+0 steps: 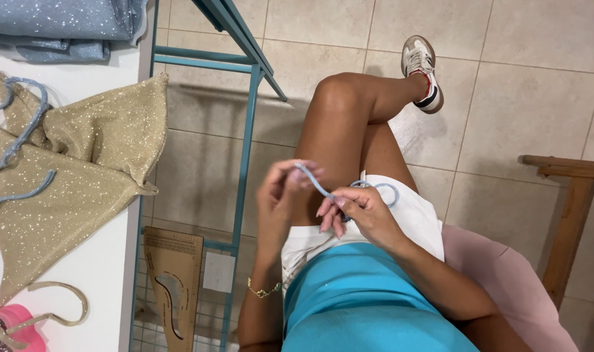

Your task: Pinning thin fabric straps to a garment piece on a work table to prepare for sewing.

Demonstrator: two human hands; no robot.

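Holding a thin light-blue sparkly strap [323,188] over the lap, between both hands. Left hand [278,195] pinching the strap's upper end, fingertips [303,171] pressed together on it, grip clamped on the strap. Right hand [362,212] gripping the strap lower down, thumb and fingers closed around it, with the rest of the strap looping out to the right over white shorts [414,215]. Wearing a gold bracelet [264,291] on the left wrist. Sitting cross-legged on a pink seat [505,274], one sneaker [422,68] raised above the tiled floor [518,98]. Lying to the left on the white worktop [95,274]: gold glitter fabric pieces [82,163] with blue straps [20,124] on top, folded blue glitter fabric [56,26] at the far edge, a pink object [13,326] near the bottom corner. Leaning under the worktop's teal frame [248,130]: a cardboard pattern template [174,280]. Standing at far right: a wooden frame [570,215].
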